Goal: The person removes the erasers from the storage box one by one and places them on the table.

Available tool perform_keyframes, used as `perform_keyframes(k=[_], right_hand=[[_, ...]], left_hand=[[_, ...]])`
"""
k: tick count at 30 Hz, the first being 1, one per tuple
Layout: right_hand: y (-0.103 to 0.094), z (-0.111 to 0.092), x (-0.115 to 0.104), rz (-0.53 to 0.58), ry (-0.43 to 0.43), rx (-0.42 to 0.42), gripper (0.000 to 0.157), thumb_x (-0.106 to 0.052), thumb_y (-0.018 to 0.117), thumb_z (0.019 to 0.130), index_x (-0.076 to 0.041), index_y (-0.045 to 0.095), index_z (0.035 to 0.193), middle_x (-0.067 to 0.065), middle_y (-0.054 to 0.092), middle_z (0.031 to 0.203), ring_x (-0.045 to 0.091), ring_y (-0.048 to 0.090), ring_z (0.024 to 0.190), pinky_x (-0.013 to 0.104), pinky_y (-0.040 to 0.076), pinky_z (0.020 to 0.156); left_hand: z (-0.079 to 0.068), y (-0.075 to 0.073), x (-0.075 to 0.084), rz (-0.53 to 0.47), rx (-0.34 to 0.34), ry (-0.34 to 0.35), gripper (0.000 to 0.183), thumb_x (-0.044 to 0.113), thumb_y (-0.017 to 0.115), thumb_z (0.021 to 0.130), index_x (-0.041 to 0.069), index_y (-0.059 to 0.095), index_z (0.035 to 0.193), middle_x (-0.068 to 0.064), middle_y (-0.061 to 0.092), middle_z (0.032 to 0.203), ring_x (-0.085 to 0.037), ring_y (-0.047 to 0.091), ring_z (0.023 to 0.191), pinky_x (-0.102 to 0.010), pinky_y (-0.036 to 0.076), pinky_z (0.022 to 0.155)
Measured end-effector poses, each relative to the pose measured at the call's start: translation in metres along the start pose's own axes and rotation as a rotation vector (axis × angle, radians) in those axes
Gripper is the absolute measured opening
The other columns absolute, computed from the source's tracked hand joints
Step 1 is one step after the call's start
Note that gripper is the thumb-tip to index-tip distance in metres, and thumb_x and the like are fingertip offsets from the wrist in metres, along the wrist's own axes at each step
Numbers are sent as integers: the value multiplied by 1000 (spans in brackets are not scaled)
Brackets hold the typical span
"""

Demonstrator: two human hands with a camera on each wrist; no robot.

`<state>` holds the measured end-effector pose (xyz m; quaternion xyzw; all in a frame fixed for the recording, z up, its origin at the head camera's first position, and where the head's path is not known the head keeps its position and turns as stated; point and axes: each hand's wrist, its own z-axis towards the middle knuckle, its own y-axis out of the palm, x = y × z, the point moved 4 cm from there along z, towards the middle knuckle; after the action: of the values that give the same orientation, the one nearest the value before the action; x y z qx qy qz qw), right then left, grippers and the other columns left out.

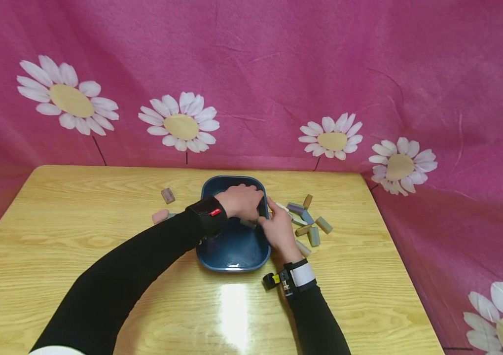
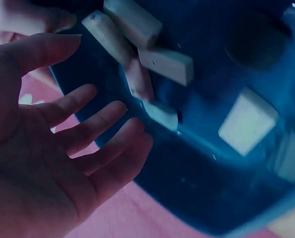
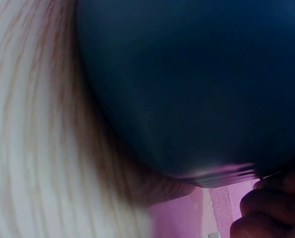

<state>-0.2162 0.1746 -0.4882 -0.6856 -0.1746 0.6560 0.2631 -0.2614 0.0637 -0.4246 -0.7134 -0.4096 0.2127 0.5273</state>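
The right hand (image 1: pixel 280 232) grips the blue tub (image 1: pixel 233 249), likely light and stiff, sensibly by its right edge, the left hand (image 1: pixel 241 201) loose-fingered.

We see the basin (image 1: pixel 233 252) on the desk (image 1: pixel 358 296), blocks (image 2: pixel 249 121) inside it, more blocks (image 1: pixel 323 225) right, a few others (image 1: pixel 167 195) left, the cloth backdrop (image 1: pixel 251 64) behind.

right hand (image 3: pixel 271 210) curled at the edge of a blue basin (image 3: pixel 197 94), wood-grained table (image 3: pixel 33 124) lay across the basin from the grip, pink cloth (image 3: pixel 177 218) showed near the fingers
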Motion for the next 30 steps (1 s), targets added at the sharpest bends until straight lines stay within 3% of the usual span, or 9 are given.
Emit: perform_keyframes(k=[3, 8, 9, 12, 18, 21, 24, 27, 30], right_hand=[[0, 0, -1, 1, -3, 3, 68, -12, 63, 78, -9, 51, 145, 0, 55, 60, 14, 42, 59, 33, 37, 65], [-1, 0, -1, -1, -10, 11, 67, -12, 64, 79, -8, 51, 145, 15, 73, 99, 17, 52, 76, 35, 43, 77], [-1, 0, -1, -1, -10, 12, 67, -12, 65, 79, -8, 52, 145, 15, 73, 108, 16, 53, 80, 34, 44, 80], [0, 0, 1, 5, 3, -4, 67, -13, 64, 80, -9, 50, 146, 18, 72, 102, 18, 54, 77, 35, 44, 77], [1, 1, 1, 25, 8, -6, 66, -15, 65, 80, -10, 52, 145, 16, 67, 127, 21, 59, 102, 42, 48, 94], [0, 1, 0, 9, 4, -1, 66, -16, 66, 80, -10, 52, 144, 13, 72, 103, 19, 56, 84, 37, 47, 82], [-1, 2, 0, -8, 3, 0, 65, -15, 66, 81, -9, 52, 144, 3, 57, 68, 15, 45, 63, 32, 38, 66], [-1, 1, 0, -6, 6, -8, 66, -12, 64, 80, -8, 51, 145, -4, 37, 57, 13, 34, 52, 31, 30, 56], [0, 1, 1, 2, 5, -14, 66, -11, 62, 80, -7, 51, 145, -7, 35, 55, 11, 34, 49, 29, 29, 52]], left_hand=[[5, 2, 4, -13, -14, -5, 65, 40, 66, 85, 9, 52, 141, -11, 57, 133, -27, 55, 114, -44, 48, 101], [11, 7, 3, -35, -53, -27, 60, 37, 65, 87, 10, 56, 139, -10, 55, 136, -26, 52, 116, -44, 45, 105], [12, 8, 3, -39, -60, -27, 58, 36, 65, 87, 10, 56, 139, -10, 54, 136, -26, 52, 116, -44, 45, 105], [14, 11, 2, -56, -74, -16, 53, 33, 65, 87, 10, 59, 135, -10, 55, 133, -25, 52, 111, -42, 47, 101], [13, 11, 0, -119, -58, 42, 32, 32, 64, 88, 12, 69, 113, -5, 62, 112, -20, 57, 94, -36, 50, 86], [11, 11, -2, -129, -33, 65, 26, 34, 63, 89, 14, 70, 103, -2, 62, 100, -18, 58, 87, -34, 49, 80], [8, 10, -3, -130, -32, 54, 28, 37, 63, 88, 15, 69, 105, -1, 61, 98, -18, 59, 85, -34, 49, 77], [7, 10, -3, -119, -42, 68, 26, 35, 64, 88, 15, 70, 103, -2, 59, 100, -18, 57, 87, -35, 48, 78], [8, 11, -2, -67, -38, 119, 18, 32, 65, 85, 17, 71, 94, -1, 56, 100, -17, 54, 89, -33, 47, 79]])
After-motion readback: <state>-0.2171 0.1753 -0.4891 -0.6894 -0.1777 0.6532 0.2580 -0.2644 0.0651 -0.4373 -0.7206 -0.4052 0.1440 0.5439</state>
